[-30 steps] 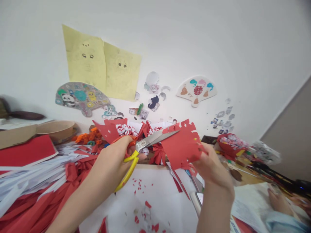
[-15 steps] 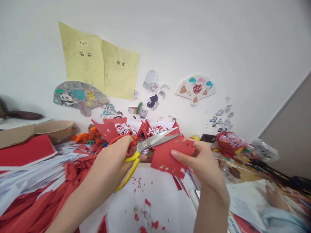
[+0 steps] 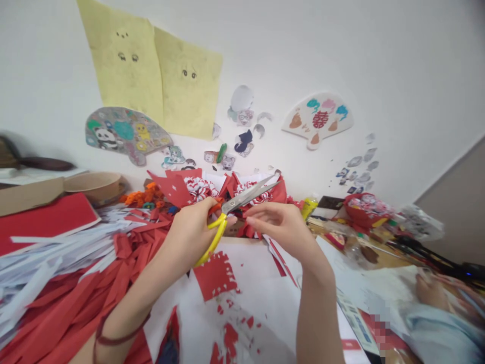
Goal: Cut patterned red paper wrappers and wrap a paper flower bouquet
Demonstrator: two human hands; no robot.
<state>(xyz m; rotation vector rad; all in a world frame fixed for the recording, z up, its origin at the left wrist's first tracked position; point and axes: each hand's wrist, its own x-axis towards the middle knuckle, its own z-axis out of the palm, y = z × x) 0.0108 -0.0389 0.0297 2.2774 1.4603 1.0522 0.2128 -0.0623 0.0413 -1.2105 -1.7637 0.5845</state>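
Note:
My left hand is wrapped round the handles of a pair of scissors with yellow and orange grips. The steel blades point up to the right, nearly together. Just right of the blades is my right hand, fingers stretched loosely to the left with nothing visible in them. Below my hands, a square of red paper with small notches along its edges lies on a white sheet. Small red paper scraps are scattered under it.
Red strips and white strips pile up at left. Red-and-white paper bouquets stand against the wall. A yellow bottle is behind my right hand. At far right, another person's hand rests by papers.
My right hand has let go of the red paper, which now lies on the white sheet below. The scissors, still in my left hand, have closed a little. The view has shifted slightly downward.

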